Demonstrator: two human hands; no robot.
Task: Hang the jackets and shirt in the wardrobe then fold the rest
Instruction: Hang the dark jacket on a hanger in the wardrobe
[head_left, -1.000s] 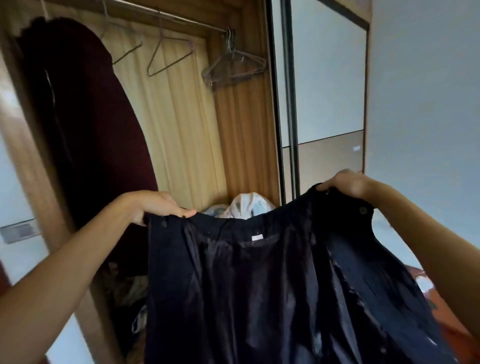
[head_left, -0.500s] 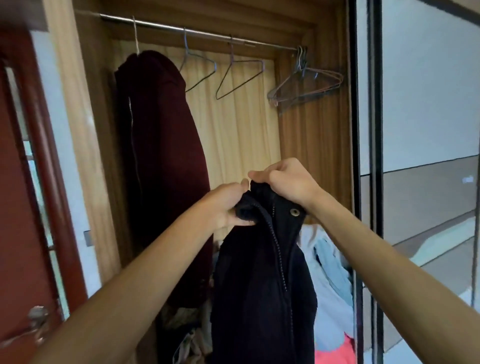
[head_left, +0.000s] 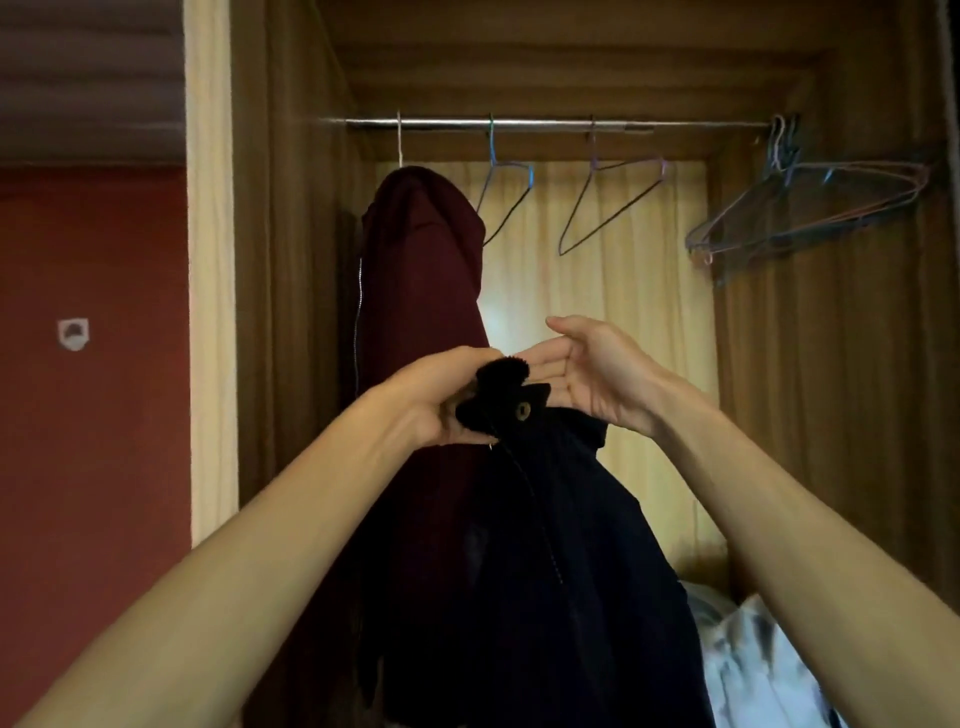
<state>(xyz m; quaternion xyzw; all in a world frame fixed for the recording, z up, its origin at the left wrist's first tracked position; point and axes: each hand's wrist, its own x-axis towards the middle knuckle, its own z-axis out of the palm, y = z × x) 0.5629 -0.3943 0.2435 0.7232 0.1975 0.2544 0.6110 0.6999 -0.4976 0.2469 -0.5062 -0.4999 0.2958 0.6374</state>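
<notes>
- The black jacket hangs in the air in front of the open wardrobe, below the rail. It partly covers the maroon jacket already hung at the left.
- The left hand is clenched round the bunched collar, and the whole garment hangs from that fist.
- The right hand is flat with its fingers straight, lying against the collar and grasping nothing.
- We judge the cloth soft and limp, with fair weight: it drops in long folds and keeps no shape.
- There is a metal snap at the collar, with the zip running down below it.
- Best hold, we think, is the collar and then the shoulders, never the hem.
- The free hand could fetch the nearest empty hanger.
- The hanger is thin wire, so a shoulder may slide off.
</notes>
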